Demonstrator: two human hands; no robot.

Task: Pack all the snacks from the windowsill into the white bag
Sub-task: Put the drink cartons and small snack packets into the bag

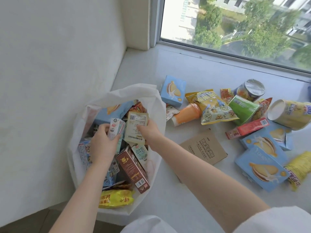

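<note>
The white bag (152, 98) stands open at the left end of the windowsill (193, 71), holding several snacks, among them a brown box (133, 167) and a yellow packet (116, 198). Over the bag's mouth my left hand (102, 142) grips a small milk carton (116, 128). Beside it my right hand (149, 130) pinches a pale flat pouch (136, 126). More snacks lie on the sill to the right: a blue biscuit box (174, 90), a popcorn bag (213, 106), an orange cup (186, 115), a green cup (243, 109).
Further right lie two tubs (252, 89) (289, 114), a red box (247, 128), more blue boxes (262, 167) and a yellow pack (297, 170). A brown cardboard box (204, 147) lies by my right forearm. The white wall (58, 64) flanks the bag; the window (235, 22) runs behind.
</note>
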